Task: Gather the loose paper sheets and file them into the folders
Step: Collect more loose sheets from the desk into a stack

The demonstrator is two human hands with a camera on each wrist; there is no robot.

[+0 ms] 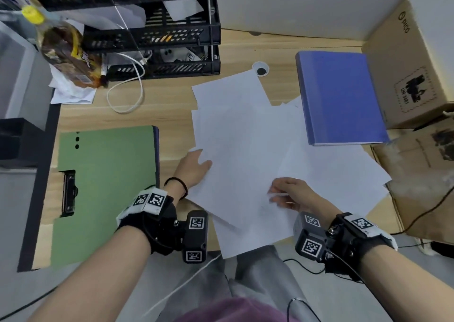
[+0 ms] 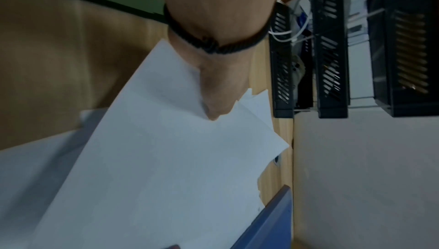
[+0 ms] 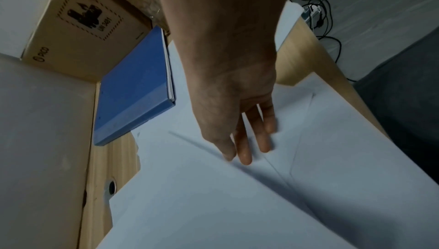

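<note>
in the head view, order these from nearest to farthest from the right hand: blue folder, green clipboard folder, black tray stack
1. Blue folder: nearest to the right hand, up and to its right, closed.
2. Green clipboard folder: across the loose paper sheets, at the desk's left edge.
3. Black tray stack: farthest, at the far left back of the desk.

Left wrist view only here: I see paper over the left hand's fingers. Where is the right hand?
Observer: The right hand lies on the sheets, fingers straight, gripping nothing.
Operator: Is the blue folder open?
Observer: No, the blue folder is closed, flat on the desk beyond the right hand.
Operator: And the green one?
Observer: The green folder lies left of the left hand, its clip exposed.
</note>
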